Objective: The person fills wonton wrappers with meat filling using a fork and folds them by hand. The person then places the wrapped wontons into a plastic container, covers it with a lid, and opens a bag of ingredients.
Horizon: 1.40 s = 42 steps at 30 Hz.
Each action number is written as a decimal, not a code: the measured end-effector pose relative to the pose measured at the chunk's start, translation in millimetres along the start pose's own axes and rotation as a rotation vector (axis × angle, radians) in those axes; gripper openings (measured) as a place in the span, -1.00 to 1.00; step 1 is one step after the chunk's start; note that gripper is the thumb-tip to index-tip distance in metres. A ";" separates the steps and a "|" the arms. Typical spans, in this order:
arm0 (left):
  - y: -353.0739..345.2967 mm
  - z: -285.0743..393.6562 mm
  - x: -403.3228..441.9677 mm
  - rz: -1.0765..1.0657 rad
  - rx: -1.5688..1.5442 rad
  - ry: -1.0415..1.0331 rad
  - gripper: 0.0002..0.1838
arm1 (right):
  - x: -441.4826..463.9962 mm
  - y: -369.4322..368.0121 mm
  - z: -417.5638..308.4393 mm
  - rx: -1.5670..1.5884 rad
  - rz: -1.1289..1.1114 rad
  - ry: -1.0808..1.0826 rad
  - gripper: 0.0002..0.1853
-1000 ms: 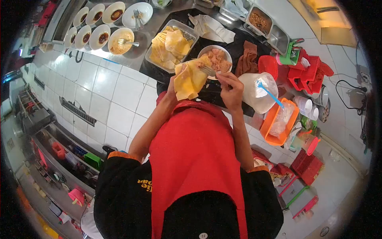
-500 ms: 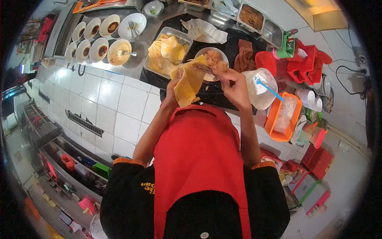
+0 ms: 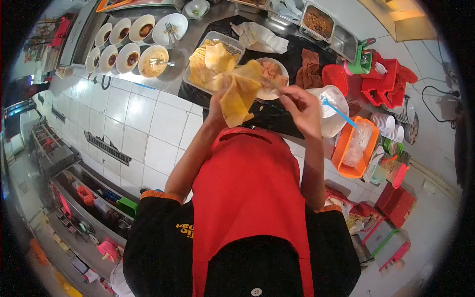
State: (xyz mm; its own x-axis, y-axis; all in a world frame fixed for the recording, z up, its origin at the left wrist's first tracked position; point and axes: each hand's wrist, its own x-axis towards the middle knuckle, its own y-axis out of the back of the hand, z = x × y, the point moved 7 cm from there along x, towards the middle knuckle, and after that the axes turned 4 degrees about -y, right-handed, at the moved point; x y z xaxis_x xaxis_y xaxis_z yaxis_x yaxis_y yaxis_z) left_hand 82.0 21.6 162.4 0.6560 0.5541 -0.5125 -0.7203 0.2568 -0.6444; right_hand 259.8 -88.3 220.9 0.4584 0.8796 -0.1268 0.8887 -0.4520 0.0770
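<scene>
My left hand is closed on a yellow dough wrapper, whose corners hang loosely over the fingers. Between the fingertips of my right hand is a thin metal utensil, too blurred to name exactly. Its far end is at the near side of a white bowl that contains a pinkish minced filling. Just beyond my left hand, a clear plastic tub holds a pile of similar yellow wrappers.
Several white bowls with dark sauce stand at the left of the steel counter. A white cloth and a brown cloth lie behind the filling. To the right are a tub with a blue spoon and an orange basket.
My right hand has moved the utensil from over the wrapper rightward to the filling bowl. The left hand still holds the wrapper, now slightly further right. The whole view has shifted a little.
</scene>
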 end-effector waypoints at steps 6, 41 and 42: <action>-4.4 -34.1 12.0 -0.173 0.064 0.075 -0.27 | 15.1 -34.4 -22.1 -0.439 0.098 0.073 -0.74; 113.1 -75.5 55.4 -0.142 -0.441 0.028 -0.40 | 25.2 1.6 106.5 -1.087 0.186 -0.285 -0.86; 111.3 -73.1 55.1 -0.147 -0.430 0.025 -0.40 | 23.1 -2.2 110.0 -1.099 0.159 -0.273 -0.86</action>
State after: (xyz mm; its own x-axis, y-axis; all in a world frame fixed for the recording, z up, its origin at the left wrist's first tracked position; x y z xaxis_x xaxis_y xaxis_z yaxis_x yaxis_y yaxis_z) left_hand 54.5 22.9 21.0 0.7531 0.5159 -0.4083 -0.4637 -0.0241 -0.8857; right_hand 269.5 -83.3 109.0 0.6717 0.7014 -0.2385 0.3918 -0.0631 0.9179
